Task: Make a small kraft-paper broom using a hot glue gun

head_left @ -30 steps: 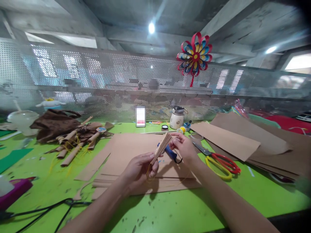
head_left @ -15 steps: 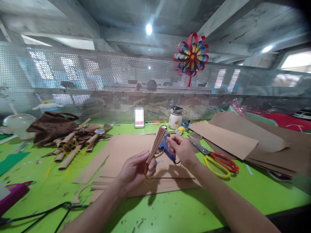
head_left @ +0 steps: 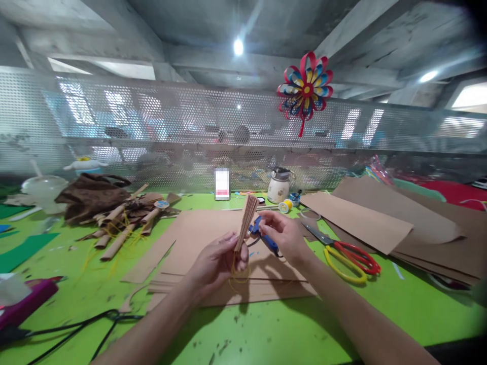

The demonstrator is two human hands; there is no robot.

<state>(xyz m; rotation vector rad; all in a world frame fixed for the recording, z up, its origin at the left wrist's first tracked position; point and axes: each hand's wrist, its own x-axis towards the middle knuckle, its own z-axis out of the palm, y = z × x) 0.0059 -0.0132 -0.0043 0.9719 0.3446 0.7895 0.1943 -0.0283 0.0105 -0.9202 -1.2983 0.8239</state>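
My left hand [head_left: 218, 261] grips a pleated brown paper fan [head_left: 247, 220] near its lower end, between thumb and fingers. The fan stands nearly upright, its folds spreading slightly at the top. Yellow thread [head_left: 240, 279] hangs in loops beneath that hand. To the right, my right hand [head_left: 283, 233] has its thumb and forefinger pinched together, apart from the fan; whatever lies between the tips is too small to make out. Behind both hands, a blue glue gun [head_left: 269, 242] rests on stacked brown paper sheets [head_left: 205, 223], partly covered by my right hand.
Scissors [head_left: 348, 258] with red and yellow handles lie right of my right forearm. Large brown sheets [head_left: 365, 218] are piled further right. Rolled paper pieces [head_left: 117, 243] lie left. A yellow thread spool [head_left: 285, 206], a jar [head_left: 279, 187] and a phone [head_left: 222, 184] stand behind.
The view has turned slightly left. The fan is a little more upright in my left hand. My right hand stays beside it, with its fingers still pinched.
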